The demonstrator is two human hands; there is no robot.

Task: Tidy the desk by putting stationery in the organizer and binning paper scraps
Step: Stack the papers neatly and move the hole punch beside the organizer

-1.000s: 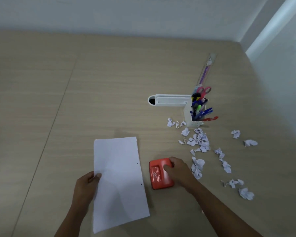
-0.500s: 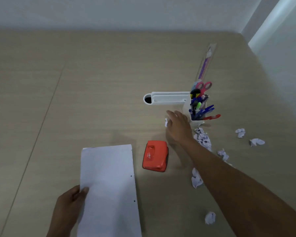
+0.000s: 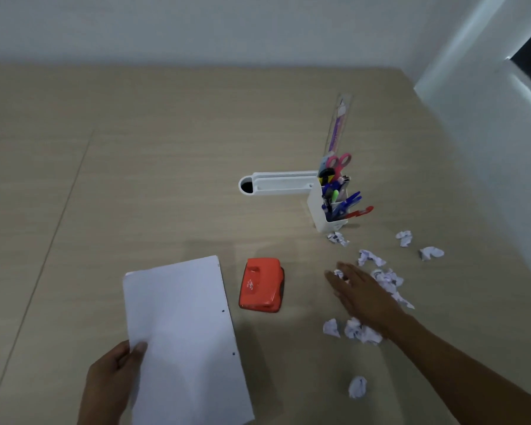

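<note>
A wooden desk (image 3: 166, 148) seen from above, with a person's two hands at the near edge. At the far right stands a white organizer (image 3: 322, 207), already packed with pens, pink-handled scissors (image 3: 339, 161) and a tall ruler (image 3: 337, 130), so the stationery part looks largely done. A red hole punch (image 3: 261, 285) sits out on the desk near the middle, not yet put away.

The left hand (image 3: 111, 384) pinches the near left edge of a white sheet of paper (image 3: 181, 332) between thumb and fingers. The right hand (image 3: 362, 297) lies flat with fingers stretched out over a scatter of crumpled paper scraps (image 3: 383, 279); it seems to be touching them to gather them, though whether any scrap is caught under the palm is hard to tell. More scraps lie loose nearer the viewer and farther right. No bin is in view, so the scrap clearing appears barely begun.
</note>
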